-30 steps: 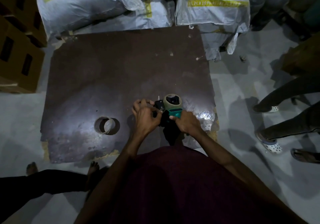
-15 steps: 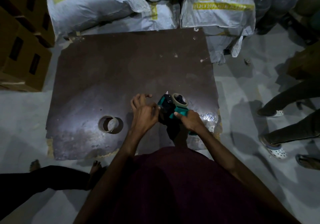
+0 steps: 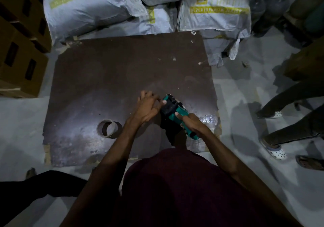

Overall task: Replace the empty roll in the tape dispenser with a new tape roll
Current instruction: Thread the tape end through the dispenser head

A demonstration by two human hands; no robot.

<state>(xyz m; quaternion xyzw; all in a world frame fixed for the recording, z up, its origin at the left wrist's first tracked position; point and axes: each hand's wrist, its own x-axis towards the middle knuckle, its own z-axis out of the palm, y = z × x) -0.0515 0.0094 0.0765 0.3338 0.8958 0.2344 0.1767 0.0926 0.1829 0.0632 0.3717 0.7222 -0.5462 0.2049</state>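
The teal and black tape dispenser (image 3: 172, 110) is held just above the brown board (image 3: 122, 72), near its right front corner. My right hand (image 3: 192, 123) is wrapped around the teal handle. My left hand (image 3: 149, 106) grips the black front end with thumb and fingertips. The roll mounted in the dispenser is almost wholly hidden behind its body; only a pale sliver shows. A bare cardboard core (image 3: 107, 128) lies on its side on the board, to the left of my left forearm.
A crumpled wad of clear tape (image 3: 208, 118) lies at the board's right edge. White sacks (image 3: 213, 16) are stacked behind the board and cardboard boxes (image 3: 19, 51) stand on the left. Other people's feet (image 3: 275, 150) are on the right, and a leg (image 3: 43, 184) lies at the lower left.
The dispenser has been turned, so the roll's open face, seen earlier, now points away. My left hand has gone from the side of the dispenser to its front end.
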